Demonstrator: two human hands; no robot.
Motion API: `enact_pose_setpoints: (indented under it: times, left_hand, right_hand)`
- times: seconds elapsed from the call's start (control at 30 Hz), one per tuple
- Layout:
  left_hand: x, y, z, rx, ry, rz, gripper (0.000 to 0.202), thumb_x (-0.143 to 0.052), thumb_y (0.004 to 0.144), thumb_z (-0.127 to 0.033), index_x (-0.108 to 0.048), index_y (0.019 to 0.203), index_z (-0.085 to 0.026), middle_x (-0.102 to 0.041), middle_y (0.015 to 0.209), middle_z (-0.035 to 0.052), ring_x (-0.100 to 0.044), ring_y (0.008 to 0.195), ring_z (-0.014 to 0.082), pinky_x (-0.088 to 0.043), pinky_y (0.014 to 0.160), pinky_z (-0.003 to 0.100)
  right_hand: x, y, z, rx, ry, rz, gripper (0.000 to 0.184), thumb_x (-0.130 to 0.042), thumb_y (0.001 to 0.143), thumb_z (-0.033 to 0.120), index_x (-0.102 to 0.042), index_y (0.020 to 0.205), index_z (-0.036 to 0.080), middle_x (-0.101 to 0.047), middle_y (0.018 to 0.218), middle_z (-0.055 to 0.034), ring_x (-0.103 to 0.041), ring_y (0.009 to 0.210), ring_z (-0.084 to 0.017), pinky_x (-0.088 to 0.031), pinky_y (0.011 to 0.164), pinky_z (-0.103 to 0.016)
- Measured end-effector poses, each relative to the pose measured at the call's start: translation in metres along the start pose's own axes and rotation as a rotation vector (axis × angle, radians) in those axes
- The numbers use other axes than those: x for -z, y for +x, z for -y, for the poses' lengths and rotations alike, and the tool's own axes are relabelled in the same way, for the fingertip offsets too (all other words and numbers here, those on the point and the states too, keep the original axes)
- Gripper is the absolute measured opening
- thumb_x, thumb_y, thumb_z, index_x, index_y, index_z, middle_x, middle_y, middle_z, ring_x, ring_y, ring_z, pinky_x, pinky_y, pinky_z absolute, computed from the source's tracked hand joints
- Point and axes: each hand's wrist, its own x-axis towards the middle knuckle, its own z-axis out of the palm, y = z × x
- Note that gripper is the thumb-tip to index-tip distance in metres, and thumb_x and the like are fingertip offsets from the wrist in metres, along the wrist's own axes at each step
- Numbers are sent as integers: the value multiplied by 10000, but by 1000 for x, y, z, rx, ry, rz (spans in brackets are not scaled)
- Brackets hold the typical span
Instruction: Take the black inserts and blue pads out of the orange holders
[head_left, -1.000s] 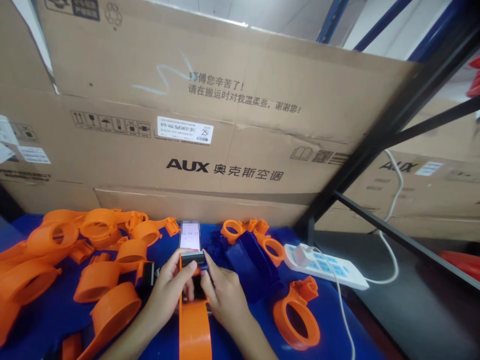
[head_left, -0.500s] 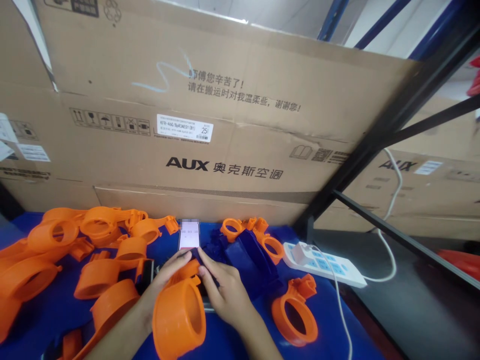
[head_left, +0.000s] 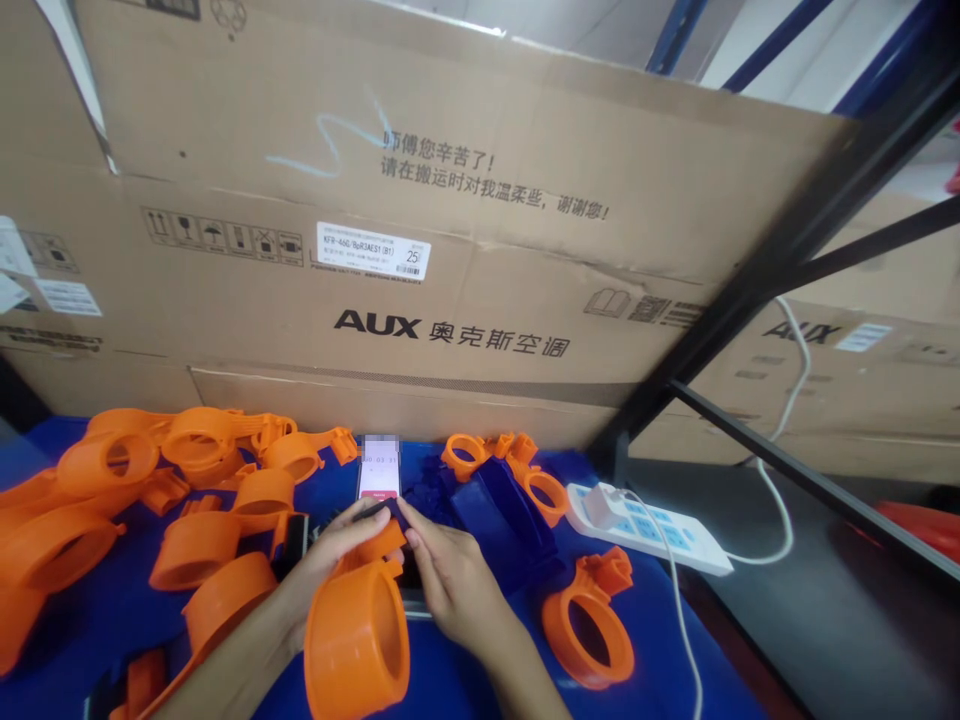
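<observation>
An orange plastic ring-shaped holder (head_left: 330, 640) hangs toward me, its round cup low and its stem up between my hands. My left hand (head_left: 337, 548) is closed around the stem from the left, with its thumb at the top. From the right, my right hand (head_left: 454, 575) pinches a small dark blue plastic piece (head_left: 395, 512) at the stem's upper end. The fingers partly hide where the two parts meet. Just beyond my hands stands a phone (head_left: 380, 468) with a running timer on its screen.
Several orange holders (head_left: 199, 550) crowd the left of the blue table surface (head_left: 480, 690). Dark blue plastic parts (head_left: 502, 525) lie right of my hands, near another orange holder (head_left: 589, 635). A white power strip (head_left: 652, 530) trails a cable. A large cardboard box (head_left: 480, 250) stands behind.
My hands and the orange holder stay nearly in place. The left thumb and the dark blue piece have shifted slightly to the right. The phone timer has advanced.
</observation>
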Motion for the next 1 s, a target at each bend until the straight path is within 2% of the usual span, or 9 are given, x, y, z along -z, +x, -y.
enact_pose_setpoints:
  times: [0.17,0.27,0.4,0.5,0.6,0.67,0.77,0.87,1.0]
  left_hand:
    - [-6,-4,-3,-26,25,-36,376,-842,775,-484,-712,968,-189,-730,705,49,-676,591,167,-486,566,236]
    - [-9,-8,-2,-97,28,-25,321,-822,816,-436,-684,997,-211,-715,730,17,-645,598,129,-454,565,201]
    - [-4,-8,3,-252,300,-9,275,-762,887,-422,-645,1043,-228,-635,603,-48,-538,467,89,-421,539,197]
    - [4,-5,8,-276,445,-19,295,-664,944,-498,-610,1076,-240,-576,510,-69,-534,423,114,-453,540,222]
    - [9,0,11,-252,397,-1,308,-608,961,-525,-574,1093,-249,-692,650,-27,-503,385,96,-418,466,211]
    - [10,1,9,-214,314,31,308,-587,961,-525,-552,1083,-244,-744,739,12,-471,356,83,-385,421,205]
    - [7,0,3,-201,206,10,283,-575,961,-484,-535,1086,-233,-752,736,35,-464,355,83,-391,419,202]
    - [4,-4,-3,-237,153,-76,247,-600,952,-415,-538,1107,-233,-755,765,33,-479,402,81,-428,468,206]
    - [5,-4,-2,-252,158,-99,230,-611,946,-387,-547,1104,-233,-754,786,29,-466,422,78,-455,503,219]
  right_hand:
    - [1,1,3,-24,37,-43,465,-430,1080,270,-513,1535,219,-790,918,-66,-742,743,-198,-604,735,-317]
    - [-2,1,6,-49,56,-107,448,-507,1055,278,-557,1497,222,-803,940,-68,-762,803,-207,-611,780,-322]
    - [-8,0,6,-103,-3,-204,389,-624,990,289,-655,1369,207,-801,1070,-104,-766,903,-237,-610,845,-347]
    - [-10,1,5,-108,-44,-204,340,-602,991,262,-667,1318,199,-800,1037,-95,-757,864,-226,-599,829,-338]
    - [-8,3,7,-100,-27,-182,255,-534,1021,245,-696,1213,195,-788,957,-77,-737,813,-202,-570,789,-303]
    - [-4,4,9,-133,10,-207,232,-489,1046,258,-712,1025,197,-761,848,-48,-707,735,-173,-535,717,-265]
    - [8,4,3,-273,11,-394,362,-485,1056,345,-609,748,202,-645,655,5,-606,597,-135,-449,594,-232]
    - [21,4,-11,-455,-79,-519,420,-499,1035,435,-517,678,215,-498,562,46,-477,518,-119,-359,512,-229]
    - [27,2,-28,-534,-146,-426,348,-565,983,413,-577,695,218,-485,514,53,-463,481,-132,-331,490,-244]
